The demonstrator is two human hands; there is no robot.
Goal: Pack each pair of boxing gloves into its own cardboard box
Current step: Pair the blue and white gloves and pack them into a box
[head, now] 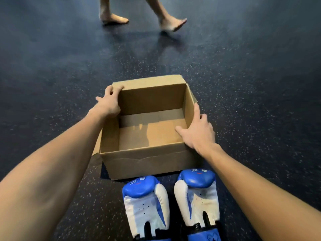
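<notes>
Speckled floor (52, 80) around open-topped cardboard box (149, 161)

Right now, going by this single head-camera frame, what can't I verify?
Head view, each line:
Left glove and right glove: cuffs cut off by the bottom edge; logo print too small to read.
Right hand: its grip on the cardboard box is unclear, as the right wall hides the outer fingers.
Box's left outer side: partly covered by the left forearm.
Passer-by: only lower legs and bare feet show, cut off by the top edge.
</notes>
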